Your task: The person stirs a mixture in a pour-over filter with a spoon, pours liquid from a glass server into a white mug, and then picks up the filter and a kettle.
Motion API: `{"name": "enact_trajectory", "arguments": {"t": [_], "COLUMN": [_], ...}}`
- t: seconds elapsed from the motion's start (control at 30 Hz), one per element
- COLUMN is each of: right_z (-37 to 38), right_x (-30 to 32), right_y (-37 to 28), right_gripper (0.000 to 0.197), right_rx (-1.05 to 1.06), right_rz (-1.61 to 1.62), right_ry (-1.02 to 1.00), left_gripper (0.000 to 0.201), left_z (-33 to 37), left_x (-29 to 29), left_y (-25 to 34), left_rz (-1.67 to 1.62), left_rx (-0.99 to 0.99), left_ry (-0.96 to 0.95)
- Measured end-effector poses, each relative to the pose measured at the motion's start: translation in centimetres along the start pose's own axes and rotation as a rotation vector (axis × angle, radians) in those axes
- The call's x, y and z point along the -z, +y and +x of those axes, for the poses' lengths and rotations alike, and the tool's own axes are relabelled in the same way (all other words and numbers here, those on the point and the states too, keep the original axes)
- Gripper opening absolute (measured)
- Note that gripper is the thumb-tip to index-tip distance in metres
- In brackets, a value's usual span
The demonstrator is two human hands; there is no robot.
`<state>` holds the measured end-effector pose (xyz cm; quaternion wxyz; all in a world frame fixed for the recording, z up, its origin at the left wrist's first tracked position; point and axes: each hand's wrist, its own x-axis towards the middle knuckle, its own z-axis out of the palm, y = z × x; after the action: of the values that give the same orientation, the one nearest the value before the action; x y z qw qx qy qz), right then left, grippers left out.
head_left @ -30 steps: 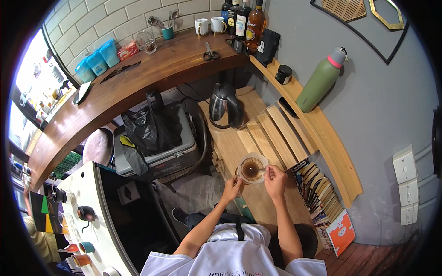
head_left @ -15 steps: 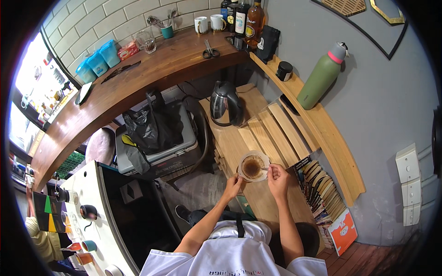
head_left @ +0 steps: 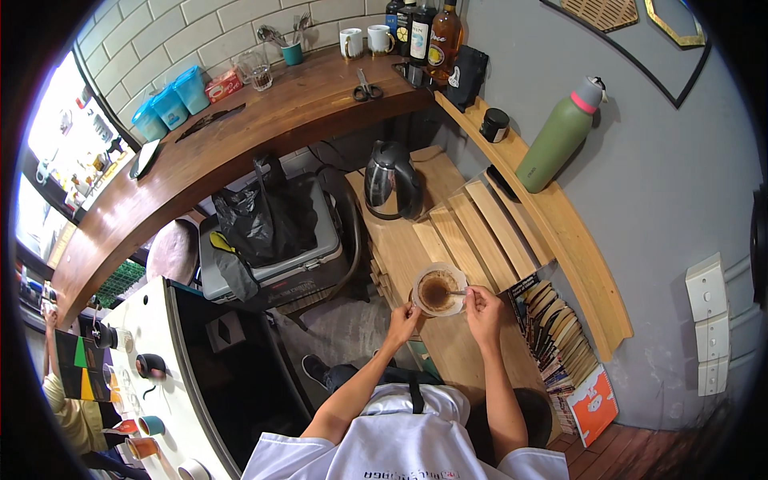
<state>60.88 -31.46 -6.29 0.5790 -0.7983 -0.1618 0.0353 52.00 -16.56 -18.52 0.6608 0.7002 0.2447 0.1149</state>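
Observation:
Over the light wooden bench, my left hand is closed at the left side of a round, pale cup. Brown, coffee-like stuff covers its bottom and streaks the inner wall. Between the fingertips of my right hand is the handle of a small spoon, its tip dipping into the brown contents. The left fingers' exact hold on the cup is partly hidden.
An electric kettle stands beyond the cup on the bench. A cooler box with a black plastic bag is at left. Books line the right side below a ledge carrying a green bottle.
The spoon has shifted slightly inside the cup, with my right hand still pinching it. My left hand keeps its place at the cup. In the far left, a person's arm has risen.

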Motion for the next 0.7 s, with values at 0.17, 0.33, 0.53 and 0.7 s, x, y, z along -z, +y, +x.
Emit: {"name": "enact_trajectory", "arguments": {"t": [0.17, 0.33, 0.53, 0.7], "right_z": [0.1, 0.2, 0.9, 1.6], "right_x": [0.2, 0.5, 0.8, 0.4], "right_y": [-0.7, -1.0, -3.5, -6.2], "right_gripper": [0.011, 0.009, 0.008, 0.008], "right_rx": [0.095, 0.136, 0.208, 0.249], "right_rz": [-0.085, -0.15, -0.178, -0.211], "right_ry": [0.008, 0.009, 0.022, -0.056], "left_gripper": [0.035, 0.035, 0.033, 0.035], "left_z": [0.2, 0.7, -0.2, -0.8], "left_x": [0.0, 0.4, 0.9, 2.5], "left_y": [-0.2, -0.9, 0.4, 1.8], "left_rz": [-0.007, -0.009, -0.032, -0.049], "left_rx": [0.023, -0.024, -0.031, -0.026], "left_ry": [0.004, -0.027, -0.075, -0.053]}}
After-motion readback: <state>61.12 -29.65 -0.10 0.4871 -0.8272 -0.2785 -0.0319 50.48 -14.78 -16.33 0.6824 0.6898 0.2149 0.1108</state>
